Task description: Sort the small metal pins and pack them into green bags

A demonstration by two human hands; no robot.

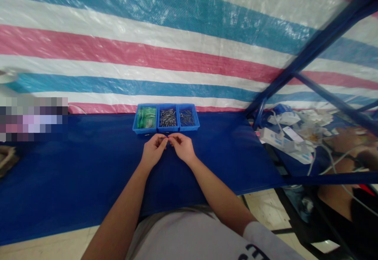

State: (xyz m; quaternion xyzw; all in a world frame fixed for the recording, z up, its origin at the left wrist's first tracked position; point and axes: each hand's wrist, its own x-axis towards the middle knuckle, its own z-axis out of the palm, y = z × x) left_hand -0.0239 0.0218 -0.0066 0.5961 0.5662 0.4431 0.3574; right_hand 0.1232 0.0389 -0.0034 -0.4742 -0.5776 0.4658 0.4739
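My left hand (154,147) and my right hand (181,145) meet fingertip to fingertip just in front of a row of blue bins. Both are closed in a pinch; whatever sits between the fingertips is too small to make out. Directly beyond them, the middle bin (169,128) holds many small metal pieces (168,117) that look like screws. More thin dark metal pieces (186,117) lie in the right bin (189,127). Green and clear plastic packets (147,117) fill the left bin (144,130). A thin dark piece lies by the bins' front edge, near my left fingers.
The bins stand on a blue-covered table (88,173) against a striped plastic sheet (177,67). A blue metal frame (283,75) rises at the right. Past it are white boxes (276,140), bags, cables and another person's arm. A brown object (7,158) lies at the left edge.
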